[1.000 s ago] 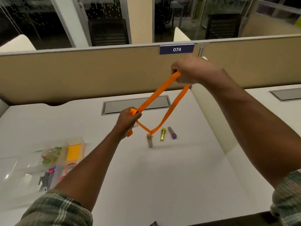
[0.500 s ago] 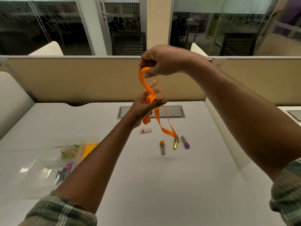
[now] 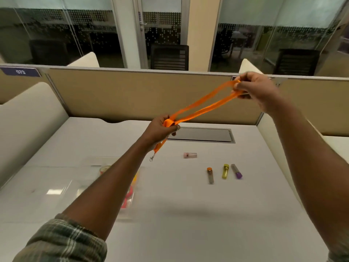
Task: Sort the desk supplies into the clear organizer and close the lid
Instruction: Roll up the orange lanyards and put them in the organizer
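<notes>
An orange lanyard is stretched in the air between both hands, above the white desk. My left hand pinches a rolled part of it, and its metal clip dangles below that fist. My right hand, higher and to the right, grips the far end of the loop. The clear organizer lies open on the desk at the left, partly hidden by my left forearm, with tape rolls and coloured items inside. Three small tubes, capped orange, yellow and purple, lie on the desk at the right.
A small pink-tinted clear tube lies on the desk behind the three tubes. A grey cable hatch is set into the desk at the back. Beige partition panels close off the back, and cream dividers stand at both sides.
My right hand has swung from close above the left hand out to the right, pulling the lanyard taut into a long loop. The camera has shifted, and the left hand kept its hold.
</notes>
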Tool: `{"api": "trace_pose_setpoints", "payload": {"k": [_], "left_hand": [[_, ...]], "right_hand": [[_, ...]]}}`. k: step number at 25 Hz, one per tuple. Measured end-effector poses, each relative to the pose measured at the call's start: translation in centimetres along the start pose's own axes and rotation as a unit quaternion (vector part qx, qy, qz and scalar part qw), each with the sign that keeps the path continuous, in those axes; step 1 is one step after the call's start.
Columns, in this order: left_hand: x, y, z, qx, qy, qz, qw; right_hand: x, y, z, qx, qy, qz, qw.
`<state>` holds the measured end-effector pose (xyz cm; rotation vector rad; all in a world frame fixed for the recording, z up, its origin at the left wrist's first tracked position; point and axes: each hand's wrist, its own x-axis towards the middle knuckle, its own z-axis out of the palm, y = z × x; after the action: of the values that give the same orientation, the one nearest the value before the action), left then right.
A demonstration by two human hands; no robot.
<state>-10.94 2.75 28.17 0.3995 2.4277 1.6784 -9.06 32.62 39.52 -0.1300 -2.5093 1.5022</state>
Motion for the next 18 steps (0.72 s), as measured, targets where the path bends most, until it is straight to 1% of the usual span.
{"api": "trace_pose_setpoints", "payload": {"k": [1, 2, 3, 4, 6, 8, 10, 11, 12, 14, 15, 16, 18], "left_hand": [[0.0, 0.1, -1.0, 0.018, 0.011, 0.013, 1.000], [0.1, 0.4, -1.7, 0.040, 0.017, 0.026, 0.999], [0.3, 0.7, -2.4, 0.069, 0.020, 0.038, 0.997], [0.6, 1.2, -3.0, 0.102, 0.017, 0.045, 0.994], [0.9, 2.4, -3.6, 0.184, 0.002, 0.044, 0.982], [1.1, 3.5, -3.8, 0.267, -0.031, 0.041, 0.962], [0.9, 4.3, -4.0, 0.311, -0.050, 0.042, 0.948], [0.8, 4.5, -4.1, 0.304, -0.046, 0.040, 0.951], [0.8, 4.6, -4.4, 0.267, -0.036, 0.032, 0.962], [0.7, 4.4, -5.6, 0.125, 0.002, 0.000, 0.992], [0.6, 4.2, -6.3, 0.049, 0.025, -0.016, 0.998], [0.6, 3.9, -7.2, -0.015, 0.047, -0.030, 0.998], [0.5, 2.9, -9.1, -0.108, 0.093, -0.056, 0.988]], "right_hand": [[-0.2, 2.4, 1.0, -0.037, -0.024, 0.044, 0.998], [-0.7, 4.6, 2.4, -0.072, -0.064, 0.077, 0.992], [-1.3, 6.2, 4.3, -0.086, -0.103, 0.095, 0.986], [-1.9, 7.1, 6.5, -0.076, -0.132, 0.091, 0.984], [-3.2, 7.3, 11.4, -0.007, -0.180, 0.053, 0.982], [-4.5, 5.7, 16.3, 0.084, -0.222, 0.010, 0.971], [-5.4, 4.0, 20.5, 0.142, -0.249, -0.026, 0.958], [-5.6, 3.3, 22.2, 0.166, -0.245, -0.027, 0.955], [-5.8, 2.8, 23.6, 0.192, -0.236, -0.021, 0.952], [-6.1, 2.2, 25.8, 0.234, -0.230, -0.004, 0.945], [-6.4, 2.2, 26.8, 0.244, -0.240, 0.000, 0.940], [-6.5, 2.4, 27.7, 0.252, -0.250, 0.007, 0.935], [-6.8, 2.5, 29.3, 0.258, -0.266, 0.029, 0.928]]}}
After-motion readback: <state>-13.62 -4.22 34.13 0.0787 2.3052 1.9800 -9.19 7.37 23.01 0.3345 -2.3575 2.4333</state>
